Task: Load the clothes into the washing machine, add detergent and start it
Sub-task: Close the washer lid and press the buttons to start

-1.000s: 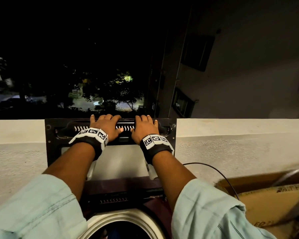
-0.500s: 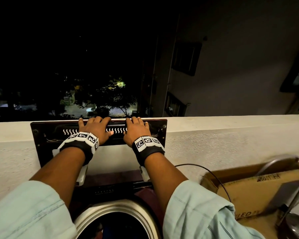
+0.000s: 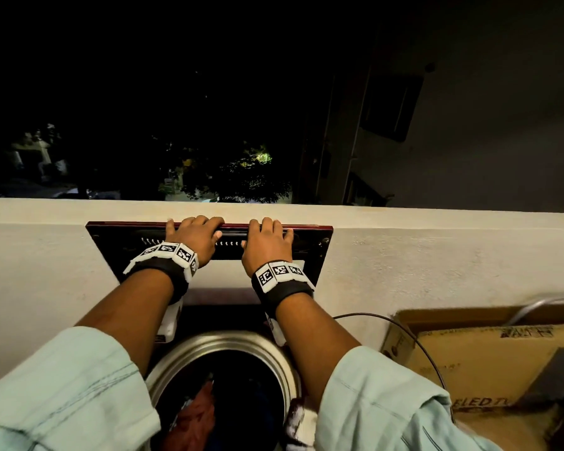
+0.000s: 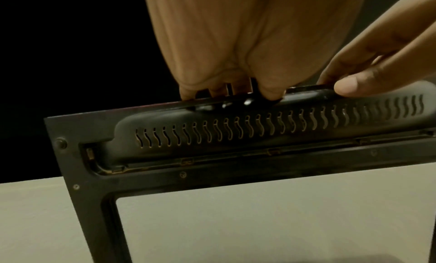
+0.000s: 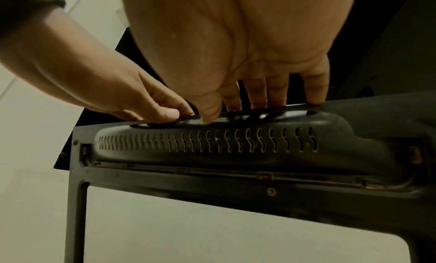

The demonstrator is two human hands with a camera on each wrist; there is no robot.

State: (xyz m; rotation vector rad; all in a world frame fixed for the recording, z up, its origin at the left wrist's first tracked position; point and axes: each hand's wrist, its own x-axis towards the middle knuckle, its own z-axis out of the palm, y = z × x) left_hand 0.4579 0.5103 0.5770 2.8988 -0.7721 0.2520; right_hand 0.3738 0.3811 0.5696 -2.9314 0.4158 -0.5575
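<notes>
Both hands are up on the raised lid of the top-loading washing machine. It is a dark, red-edged rectangular lid (image 3: 310,242) with a clear window panel, standing open against the pale plastered parapet wall (image 3: 437,252). The left hand (image 3: 194,237) grasps the lid's top edge, fingers hooked over the rim and thumb on the near face. The right hand (image 3: 267,240) sits just beside it, gripping the same way. From the left wrist view the fingertips (image 4: 269,93) press into the glossy black handle bar (image 4: 235,121) with its row of wavy slots, and the other hand's thumb lands on the same bar to the right. The right wrist view shows the same: four fingers (image 5: 315,91) over the top edge, thumb down on the slotted bar.

Below the forearms the round steel drum opening (image 3: 264,353) gapes wide. Inside it lie the clothes, a dark heap with a rust-red piece of fabric (image 3: 197,415) showing near the front and a white-and-dark patterned cloth (image 3: 298,424) draped at the drum's right rim. Pale mint-green shirt sleeves (image 3: 62,395) are pushed up both arms, and black wristbands with white coded markers (image 3: 279,275) wrap each wrist.

To the right stands an open brown cardboard box (image 3: 476,366), with a thin black cable (image 3: 404,330) curving across its near corner. Beyond the wall it is night, with a lit tree (image 3: 241,177) and a grey building (image 3: 469,141).
</notes>
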